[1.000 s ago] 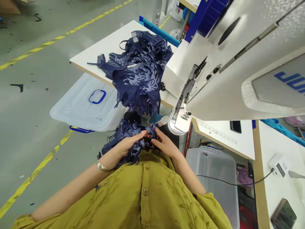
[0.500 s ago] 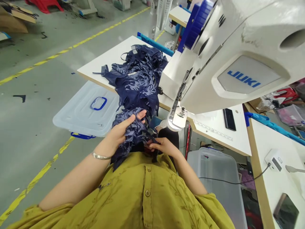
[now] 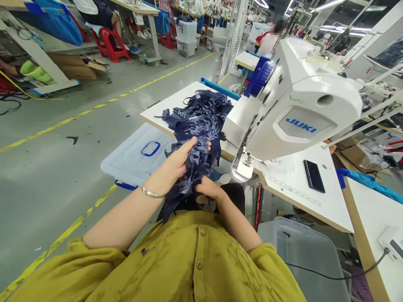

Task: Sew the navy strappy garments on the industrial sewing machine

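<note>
In the head view, my left hand (image 3: 180, 162) wraps round a bunch of navy patterned lace garment pieces (image 3: 199, 161), its thumb on top and fingertips showing at the far side. My right hand (image 3: 210, 188) is closed at the lower right side of the same bunch; its fingertips are partly hidden by the fabric. The bunch hangs over my lap and meets a larger heap of navy lace pieces (image 3: 206, 113) on the white sewing table (image 3: 163, 107). Whether the bunch and the heap are joined, I cannot tell.
A white JUKI sewing machine (image 3: 292, 121) stands to the right of the heap. A phone (image 3: 314, 176) lies on its table. A lidded plastic box (image 3: 126, 155) sits at lower left, a clear bin (image 3: 308, 247) at lower right. A person (image 3: 267, 44) is in the background.
My view has tilted up, showing more of the workshop. My left hand has closed further round the lace bunch, and my right hand has moved in against its lower side.
</note>
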`<state>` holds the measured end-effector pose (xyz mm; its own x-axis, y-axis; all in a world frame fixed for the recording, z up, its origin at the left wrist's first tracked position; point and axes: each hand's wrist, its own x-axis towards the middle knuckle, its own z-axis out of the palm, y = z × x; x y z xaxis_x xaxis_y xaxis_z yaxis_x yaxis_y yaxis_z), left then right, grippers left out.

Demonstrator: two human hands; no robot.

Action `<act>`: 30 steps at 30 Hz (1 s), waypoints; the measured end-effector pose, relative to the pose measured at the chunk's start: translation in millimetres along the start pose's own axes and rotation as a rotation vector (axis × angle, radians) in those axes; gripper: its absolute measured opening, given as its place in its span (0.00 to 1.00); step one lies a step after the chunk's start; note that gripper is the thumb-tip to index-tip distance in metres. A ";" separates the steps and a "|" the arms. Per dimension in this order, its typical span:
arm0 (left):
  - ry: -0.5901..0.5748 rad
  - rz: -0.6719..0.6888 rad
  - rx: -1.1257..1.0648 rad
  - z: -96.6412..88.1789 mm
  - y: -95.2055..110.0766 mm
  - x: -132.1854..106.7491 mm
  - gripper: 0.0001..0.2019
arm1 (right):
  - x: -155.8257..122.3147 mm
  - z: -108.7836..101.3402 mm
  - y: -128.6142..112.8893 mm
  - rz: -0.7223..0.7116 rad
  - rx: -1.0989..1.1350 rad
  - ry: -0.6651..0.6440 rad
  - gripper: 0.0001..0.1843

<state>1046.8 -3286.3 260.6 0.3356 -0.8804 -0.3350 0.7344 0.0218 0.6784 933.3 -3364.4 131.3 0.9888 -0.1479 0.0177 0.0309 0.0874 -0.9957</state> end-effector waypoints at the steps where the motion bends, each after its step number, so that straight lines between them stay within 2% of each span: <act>1: 0.029 0.017 0.004 2.0 2.0 3.6 0.18 | 4.6 5.0 -0.5 0.004 0.036 -0.052 0.41; 3: 0.089 0.061 0.002 3.9 8.2 10.9 0.17 | 9.7 13.0 -3.3 0.049 0.109 -0.091 0.37; 7: 0.213 0.136 -0.028 2.1 27.2 19.0 0.14 | 6.4 15.3 -9.9 0.104 0.272 -0.012 0.31; 10: 0.162 0.129 -0.060 -4.0 38.5 18.3 0.13 | -2.4 7.2 -15.2 0.142 0.327 0.049 0.28; 13: 0.085 0.133 -0.067 -14.2 40.8 16.4 0.12 | -11.0 1.0 -23.7 0.180 0.294 0.079 0.22; 17: 0.109 0.148 -0.064 -25.9 37.2 16.1 0.10 | -19.8 4.4 -39.3 0.219 0.259 0.060 0.19; 19: 0.158 0.150 -0.055 -28.5 36.1 15.9 0.09 | -23.5 8.6 -44.7 0.204 0.268 0.025 0.22; 23: 0.196 0.137 -0.055 -28.2 35.1 15.8 0.09 | -26.9 13.2 -43.7 0.154 0.272 0.045 0.42; 25: 0.196 0.135 -0.053 -25.8 34.0 16.6 0.10 | -26.3 12.5 -39.9 0.140 0.233 0.065 0.47; 30: 0.209 0.119 -0.032 -15.4 31.9 16.9 0.10 | -22.4 4.7 -37.2 0.113 0.246 -0.018 0.34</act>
<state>1085.0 -3293.2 266.5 0.5330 -0.7537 -0.3844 0.6995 0.1370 0.7013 910.7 -3359.7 168.4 0.9905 -0.1059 -0.0880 -0.0472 0.3397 -0.9394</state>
